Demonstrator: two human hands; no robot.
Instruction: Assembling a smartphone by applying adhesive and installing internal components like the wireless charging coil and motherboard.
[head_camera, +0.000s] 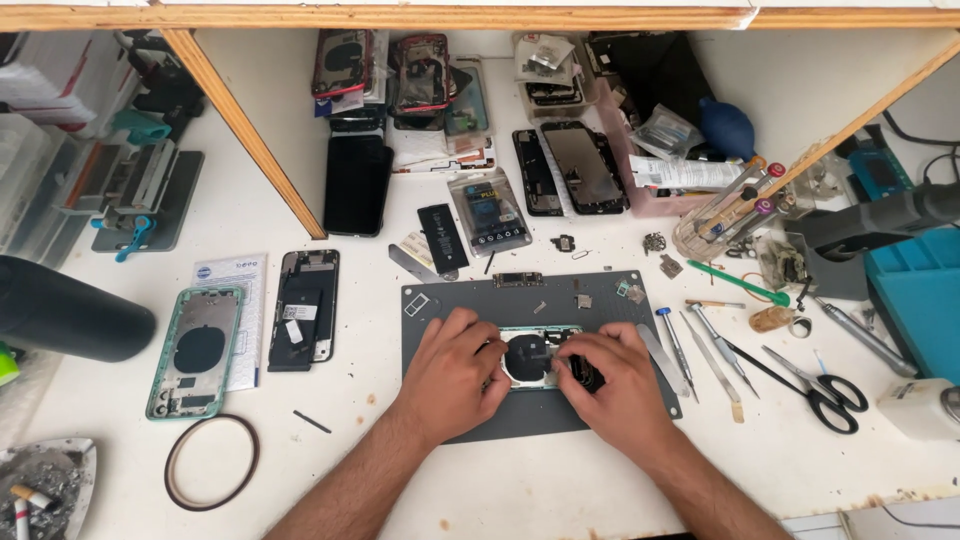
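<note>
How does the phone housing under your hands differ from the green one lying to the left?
The housing on the grey mat lies crosswise, gripped by the left hand and right hand, which hide most of it. The green housing lies lengthwise on the bare white bench, untouched and in full view. Both are opened phone shells, inside facing up, with a dark round coil in the middle.

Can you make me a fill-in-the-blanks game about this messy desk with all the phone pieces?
1. Both hands, the left hand and right hand, rest on an opened phone lying on a ____ mat.
2. The scissors have ____ handles.
3. The empty phone shell left of the mat is ____.

Missing words: grey; black; green
</note>
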